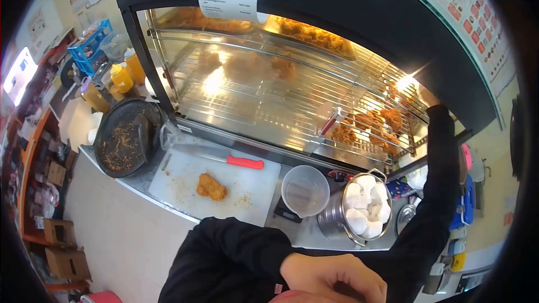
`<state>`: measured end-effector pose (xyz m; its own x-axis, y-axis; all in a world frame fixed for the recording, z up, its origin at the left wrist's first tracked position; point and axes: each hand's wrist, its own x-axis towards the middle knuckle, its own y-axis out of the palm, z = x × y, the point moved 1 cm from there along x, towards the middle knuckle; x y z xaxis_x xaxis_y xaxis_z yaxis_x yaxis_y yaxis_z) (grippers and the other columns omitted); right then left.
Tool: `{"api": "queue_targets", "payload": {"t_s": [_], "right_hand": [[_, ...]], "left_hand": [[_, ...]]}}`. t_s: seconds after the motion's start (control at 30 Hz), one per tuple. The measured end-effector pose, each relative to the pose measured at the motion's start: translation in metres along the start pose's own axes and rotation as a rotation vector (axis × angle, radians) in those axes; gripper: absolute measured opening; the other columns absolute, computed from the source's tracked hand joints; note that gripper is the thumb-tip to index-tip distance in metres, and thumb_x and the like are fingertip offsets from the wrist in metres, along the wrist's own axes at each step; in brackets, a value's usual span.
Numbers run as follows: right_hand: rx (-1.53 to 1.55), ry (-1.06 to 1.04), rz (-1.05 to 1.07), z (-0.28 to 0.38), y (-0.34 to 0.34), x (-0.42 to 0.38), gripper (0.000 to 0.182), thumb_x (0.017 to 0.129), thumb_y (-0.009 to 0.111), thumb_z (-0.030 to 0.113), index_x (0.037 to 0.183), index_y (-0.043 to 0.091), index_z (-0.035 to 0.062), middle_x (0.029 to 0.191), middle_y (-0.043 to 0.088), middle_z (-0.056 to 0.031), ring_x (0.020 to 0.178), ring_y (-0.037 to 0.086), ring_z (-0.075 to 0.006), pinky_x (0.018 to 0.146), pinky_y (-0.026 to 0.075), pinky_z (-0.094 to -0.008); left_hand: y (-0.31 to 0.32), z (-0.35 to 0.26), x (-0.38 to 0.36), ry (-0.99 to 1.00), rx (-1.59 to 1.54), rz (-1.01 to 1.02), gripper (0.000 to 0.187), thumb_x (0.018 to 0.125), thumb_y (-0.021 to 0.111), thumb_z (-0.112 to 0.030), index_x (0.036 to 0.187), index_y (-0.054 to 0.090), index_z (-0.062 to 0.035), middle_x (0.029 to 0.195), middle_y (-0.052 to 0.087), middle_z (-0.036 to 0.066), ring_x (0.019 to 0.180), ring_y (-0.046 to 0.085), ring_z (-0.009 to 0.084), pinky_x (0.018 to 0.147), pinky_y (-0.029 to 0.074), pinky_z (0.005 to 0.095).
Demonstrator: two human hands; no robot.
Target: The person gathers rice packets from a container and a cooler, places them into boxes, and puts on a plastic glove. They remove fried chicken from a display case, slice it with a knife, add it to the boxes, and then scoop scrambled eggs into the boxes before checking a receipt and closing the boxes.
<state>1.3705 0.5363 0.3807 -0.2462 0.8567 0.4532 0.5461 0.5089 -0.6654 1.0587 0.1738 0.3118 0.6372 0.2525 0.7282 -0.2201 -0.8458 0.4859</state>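
My left hand (337, 275) is curled in front of my chest, low in the view. What its fingers close on, if anything, is hidden. My right arm reaches up to the right end of a lit glass food warmer (252, 129). Only a small part of my right hand (430, 99) shows beside a bright lamp, and its fingers are hidden. Near it, fried chicken pieces (391, 118) lie on a wire rack. Tongs with a red-edged handle (332, 122) rest by that rack. One fried piece (211, 187) sits on a white cutting board (258, 199), below a red-handled knife (244, 161).
A black pan (106, 151) with crumbs stands left of the board. To the right are a clear plastic tub (305, 191) and a steel pot (331, 217) filled with white pieces. Sauce bottles (121, 77) stand at the far left. Cardboard boxes (67, 264) are below.
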Motion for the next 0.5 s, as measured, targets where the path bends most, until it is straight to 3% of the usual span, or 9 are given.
{"api": "queue_targets", "payload": {"t_s": [0.13, 0.2, 0.23, 0.27, 0.33, 0.37, 0.4, 0.47, 0.5], "right_hand": [[-0.035, 0.005, -0.107, 0.014, -0.006, -0.029, 0.048, 0.092, 0.038, 0.035, 0.132, 0.038, 0.0080, 0.138, 0.034, -0.0180, 0.122, 0.039, -0.0345, 0.103, 0.026, -0.0527], [-0.082, 0.001, -0.323, 0.021, 0.008, -0.047, 0.048, 0.093, 0.037, 0.035, 0.132, 0.037, 0.0081, 0.139, 0.033, -0.0181, 0.123, 0.038, -0.0347, 0.104, 0.025, -0.0534], [-0.272, -0.006, 0.040, 0.063, -0.090, -0.079, 0.043, 0.093, 0.037, 0.036, 0.127, 0.043, 0.0099, 0.131, 0.041, -0.0190, 0.118, 0.045, -0.0327, 0.098, 0.036, -0.0487], [0.054, 0.232, 0.197, 0.077, -0.118, -0.084, 0.041, 0.092, 0.039, 0.036, 0.120, 0.048, 0.0078, 0.116, 0.053, -0.0179, 0.108, 0.052, -0.0309, 0.088, 0.044, -0.0423], [-0.049, 0.105, -0.192, 0.084, -0.109, -0.114, 0.034, 0.091, 0.045, 0.031, 0.112, 0.052, 0.0066, 0.101, 0.059, -0.0162, 0.094, 0.057, -0.0314, 0.078, 0.047, -0.0400], [-0.080, 0.062, -0.306, 0.098, -0.129, -0.132, 0.032, 0.090, 0.047, 0.029, 0.112, 0.051, 0.0060, 0.100, 0.059, -0.0160, 0.089, 0.058, -0.0314, 0.076, 0.048, -0.0401], [-0.116, 0.015, -0.419, 0.112, -0.153, -0.157, 0.031, 0.090, 0.049, 0.027, 0.112, 0.051, 0.0054, 0.098, 0.059, -0.0157, 0.085, 0.059, -0.0315, 0.073, 0.049, -0.0403], [0.118, 0.204, -0.284, 0.163, -0.196, -0.203, 0.028, 0.088, 0.054, 0.024, 0.107, 0.054, 0.0044, 0.094, 0.059, -0.0148, 0.078, 0.060, -0.0315, 0.069, 0.049, -0.0416], [0.175, 0.073, -0.414, 0.189, -0.196, -0.232, 0.027, 0.085, 0.057, 0.024, 0.103, 0.055, 0.0042, 0.091, 0.059, -0.0150, 0.077, 0.059, -0.0315, 0.068, 0.048, -0.0424]], "left_hand": [[0.029, -0.029, -0.033, -0.150, -0.183, -0.001, 0.037, 0.089, 0.056, -0.017, 0.114, 0.054, 0.0095, 0.112, 0.057, 0.021, 0.106, 0.054, 0.0290, 0.087, 0.043, 0.0366], [0.034, -0.040, -0.061, -0.173, -0.131, 0.116, 0.042, 0.087, 0.058, -0.021, 0.114, 0.052, 0.0106, 0.112, 0.056, 0.022, 0.105, 0.054, 0.0311, 0.087, 0.043, 0.0380], [0.039, -0.041, -0.082, -0.158, -0.090, 0.172, 0.045, 0.086, 0.059, -0.023, 0.113, 0.052, 0.0111, 0.112, 0.056, 0.023, 0.105, 0.054, 0.0320, 0.086, 0.043, 0.0386], [0.049, -0.053, -0.099, -0.152, -0.017, 0.215, 0.047, 0.084, 0.061, -0.026, 0.112, 0.052, 0.0108, 0.111, 0.056, 0.024, 0.102, 0.054, 0.0338, 0.084, 0.044, 0.0393], [0.068, -0.083, -0.132, -0.157, 0.166, 0.304, 0.053, 0.079, 0.067, -0.031, 0.109, 0.052, 0.0095, 0.108, 0.056, 0.025, 0.096, 0.056, 0.0381, 0.080, 0.045, 0.0409], [0.080, -0.083, -0.158, 0.011, 0.294, 0.218, 0.051, 0.077, 0.070, -0.032, 0.107, 0.054, 0.0070, 0.102, 0.056, 0.025, 0.087, 0.055, 0.0410, 0.075, 0.046, 0.0423], [0.094, -0.098, -0.178, -0.125, 0.433, 0.231, 0.047, 0.078, 0.070, -0.031, 0.104, 0.055, 0.0058, 0.098, 0.056, 0.024, 0.085, 0.055, 0.0410, 0.074, 0.046, 0.0436], [0.116, -0.112, -0.208, -0.068, 0.654, 0.219, 0.046, 0.078, 0.069, -0.033, 0.101, 0.056, 0.0052, 0.097, 0.056, 0.024, 0.085, 0.055, 0.0404, 0.074, 0.046, 0.0441], [0.125, -0.115, -0.224, -0.034, 0.721, 0.219, 0.050, 0.078, 0.069, -0.037, 0.102, 0.056, 0.0043, 0.100, 0.056, 0.024, 0.087, 0.055, 0.0400, 0.074, 0.046, 0.0448]]}}
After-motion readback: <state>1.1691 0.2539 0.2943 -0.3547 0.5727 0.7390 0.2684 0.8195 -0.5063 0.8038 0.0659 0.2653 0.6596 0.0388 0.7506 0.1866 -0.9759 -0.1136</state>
